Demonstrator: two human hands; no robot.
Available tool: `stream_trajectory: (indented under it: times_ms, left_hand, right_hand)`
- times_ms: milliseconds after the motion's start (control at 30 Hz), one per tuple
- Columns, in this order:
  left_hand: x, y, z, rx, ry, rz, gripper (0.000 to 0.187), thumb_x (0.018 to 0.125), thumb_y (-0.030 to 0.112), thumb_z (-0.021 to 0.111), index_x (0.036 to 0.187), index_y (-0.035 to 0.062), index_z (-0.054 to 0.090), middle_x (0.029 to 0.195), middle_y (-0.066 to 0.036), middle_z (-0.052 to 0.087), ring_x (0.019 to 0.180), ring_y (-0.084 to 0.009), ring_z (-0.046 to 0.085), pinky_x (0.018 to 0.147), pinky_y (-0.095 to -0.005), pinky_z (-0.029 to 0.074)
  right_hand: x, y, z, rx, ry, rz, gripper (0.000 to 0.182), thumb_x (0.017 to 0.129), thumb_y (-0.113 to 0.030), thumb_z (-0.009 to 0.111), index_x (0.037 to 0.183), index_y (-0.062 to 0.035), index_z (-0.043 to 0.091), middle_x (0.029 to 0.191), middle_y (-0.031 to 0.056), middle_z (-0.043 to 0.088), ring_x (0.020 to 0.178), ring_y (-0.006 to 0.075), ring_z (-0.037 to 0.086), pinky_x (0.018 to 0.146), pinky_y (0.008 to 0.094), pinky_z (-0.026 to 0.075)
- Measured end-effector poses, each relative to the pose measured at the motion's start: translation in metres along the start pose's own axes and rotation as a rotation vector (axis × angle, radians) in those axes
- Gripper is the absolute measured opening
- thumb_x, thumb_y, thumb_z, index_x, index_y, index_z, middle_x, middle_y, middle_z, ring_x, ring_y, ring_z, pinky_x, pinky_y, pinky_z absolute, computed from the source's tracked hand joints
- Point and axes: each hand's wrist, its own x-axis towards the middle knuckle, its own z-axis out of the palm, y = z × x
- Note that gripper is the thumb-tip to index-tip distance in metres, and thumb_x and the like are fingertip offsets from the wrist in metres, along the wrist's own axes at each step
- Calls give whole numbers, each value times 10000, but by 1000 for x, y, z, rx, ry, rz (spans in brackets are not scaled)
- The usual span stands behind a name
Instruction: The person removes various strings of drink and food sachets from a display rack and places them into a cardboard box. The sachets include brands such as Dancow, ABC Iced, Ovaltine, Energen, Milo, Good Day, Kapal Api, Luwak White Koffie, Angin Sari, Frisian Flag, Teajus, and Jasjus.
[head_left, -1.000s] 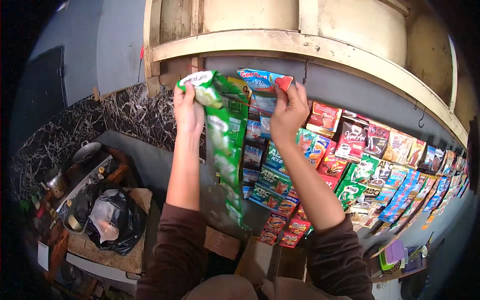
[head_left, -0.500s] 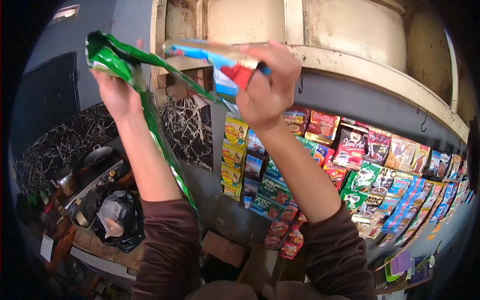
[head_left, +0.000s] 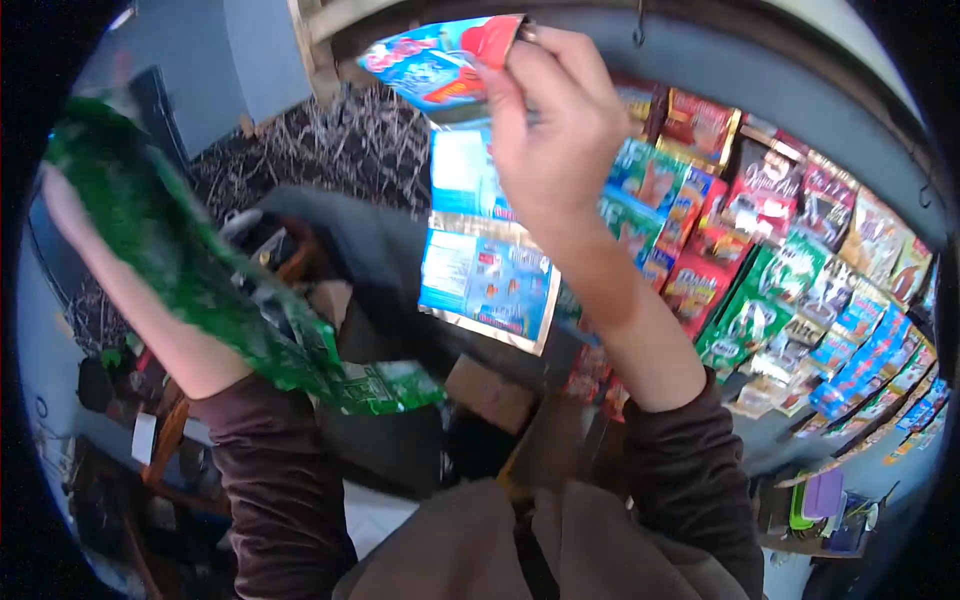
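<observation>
Right hand (head_left: 565,125): fingers pinched on top of blue sachet strip (head_left: 485,280), rest dangling below. Left hand (head_left: 62,195) blurred, finger opening can't tell, behind green sachet strip (head_left: 200,255). Gray wall (head_left: 800,115): hanging sachets (head_left: 765,185) toward right edge. Cardboard box (head_left: 490,390) below.

Right hand (head_left: 565,125)'s up in a thumb-and-finger pinch, right forearm (head_left: 625,300) slanting down below that grip. Left forearm (head_left: 150,310)'s way out left of it, hand hidden.

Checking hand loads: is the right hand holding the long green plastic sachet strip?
No, the right hand pinches a glossy blue sachet strip, while the green strip appears in front of the left forearm.
</observation>
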Motion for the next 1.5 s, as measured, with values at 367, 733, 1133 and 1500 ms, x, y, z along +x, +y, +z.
stream_trajectory:
  times_ms: [367,733,1133,1500]
  left_hand:
    - [-137,-126,190,44,249,-462,194,844,125,455,987,5,506,925,-83,575,827,-139,550,758,-268,428]
    - [-164,-205,281,-302,152,-586,183,824,128,506,972,22,512,877,-23,559,795,-69,496,727,-212,400]
    - [-333,-269,296,-160,-10,-853,202,773,7,464,963,68,495,896,-8,499,847,-101,461,760,-240,374]
    - [-541,-429,296,-1,-378,-1242,298,760,72,530,1024,1,411,998,-136,468,937,-240,474,792,-317,366]
  right_hand:
    - [-135,-31,-146,281,-652,1173,218,710,-60,580,896,46,542,798,77,502,720,135,476,646,240,372]
    - [-163,-39,-210,371,-626,1255,342,699,-74,615,1023,-5,529,979,60,462,931,152,420,810,251,321]
    - [-282,-70,-300,98,-708,1697,235,714,37,545,937,-19,591,989,83,554,952,174,484,835,283,356]
    - [-504,-86,-369,-228,-98,2284,170,744,-7,474,864,-43,590,729,-1,564,635,100,503,593,233,395]
